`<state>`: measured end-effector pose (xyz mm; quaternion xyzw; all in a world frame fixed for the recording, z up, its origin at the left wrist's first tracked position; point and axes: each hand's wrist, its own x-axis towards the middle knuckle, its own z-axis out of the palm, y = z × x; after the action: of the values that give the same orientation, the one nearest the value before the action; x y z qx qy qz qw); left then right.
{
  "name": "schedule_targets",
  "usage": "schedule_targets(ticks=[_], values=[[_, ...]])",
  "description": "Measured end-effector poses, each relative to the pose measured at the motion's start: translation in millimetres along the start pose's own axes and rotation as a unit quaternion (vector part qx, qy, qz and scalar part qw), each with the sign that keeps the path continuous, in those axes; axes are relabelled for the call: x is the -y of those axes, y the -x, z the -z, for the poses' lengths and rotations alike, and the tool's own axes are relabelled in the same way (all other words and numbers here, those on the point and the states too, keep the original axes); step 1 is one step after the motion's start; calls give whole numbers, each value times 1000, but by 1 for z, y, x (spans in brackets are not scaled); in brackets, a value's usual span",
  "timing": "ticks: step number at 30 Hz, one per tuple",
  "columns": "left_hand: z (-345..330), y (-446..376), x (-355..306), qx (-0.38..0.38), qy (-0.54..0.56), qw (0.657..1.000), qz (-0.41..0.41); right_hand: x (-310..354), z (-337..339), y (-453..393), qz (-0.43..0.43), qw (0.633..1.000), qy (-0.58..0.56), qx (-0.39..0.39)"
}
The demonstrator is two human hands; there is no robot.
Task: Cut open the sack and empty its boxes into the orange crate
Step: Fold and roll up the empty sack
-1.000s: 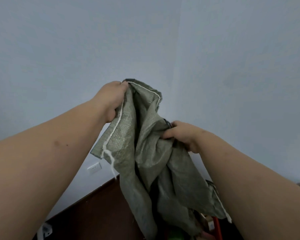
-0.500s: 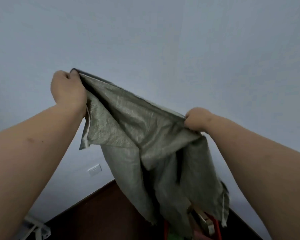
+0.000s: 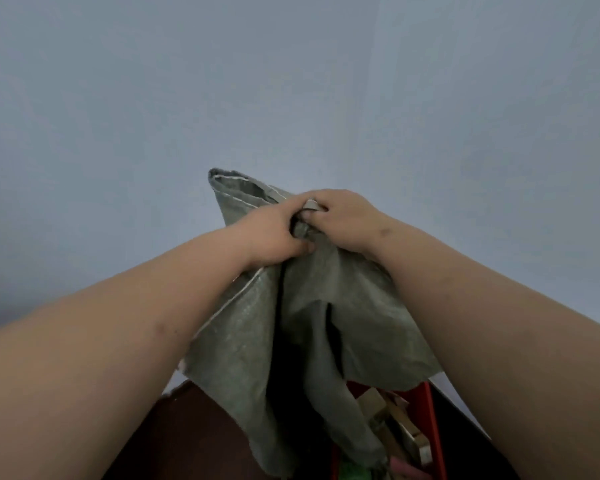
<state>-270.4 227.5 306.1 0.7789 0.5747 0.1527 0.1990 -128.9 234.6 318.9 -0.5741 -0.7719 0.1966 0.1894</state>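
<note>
- Forearms, two of them, come in from 7 and 5 o'clock and fill the lower corners; they hide much of the floor on both sides.
- Boxes (image 3: 400, 419) lie at about 5 o'clock, low in the frame, inside the orange crate (image 3: 433, 420). I can count perhaps three or four brownish ones, but the picture is blurred there and the hanging cloth covers part of them, so the number is not sure.
- One crate is in view, and only its right wall and a bit of the far edge show; the rest is behind the sack and the right forearm.
- One sack (image 3: 326, 306), grey-green and woven, hangs limp from the middle of the frame down to 6 o'clock, directly above the crate. Its lower folds drop in front of the crate's inside.
- The left hand (image 3: 274, 233) is closed tight on a bunch of the sack's upper cloth, thumb pressed on the fabric.
- The right hand (image 3: 343, 216) is also closed on the sack, fingers curled over a fold, and it touches the left hand.
- One stitched hem of the sack stands up beyond the hands, toward 11 o'clock.
- A dark brown floor (image 3: 194, 431) shows at 7 o'clock.
- A pale blue-grey wall (image 3: 291, 81) fills everything farther away.
</note>
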Motion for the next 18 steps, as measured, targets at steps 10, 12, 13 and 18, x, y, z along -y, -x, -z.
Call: schedule_targets(ticks=[10, 12, 13, 18], values=[[23, -19, 39, -210, 187, 941, 188, -48, 4, 21, -118, 975, 146, 121], [26, -20, 40, -227, 256, 911, 231, -54, 5, 17, -152, 983, 93, 32], [27, -20, 37, -214, 299, 896, 249, -55, 7, 13, -176, 983, 52, -21], [20, -11, 7, -86, 410, 874, 246, -33, 8, 5, -176, 984, -29, -13]])
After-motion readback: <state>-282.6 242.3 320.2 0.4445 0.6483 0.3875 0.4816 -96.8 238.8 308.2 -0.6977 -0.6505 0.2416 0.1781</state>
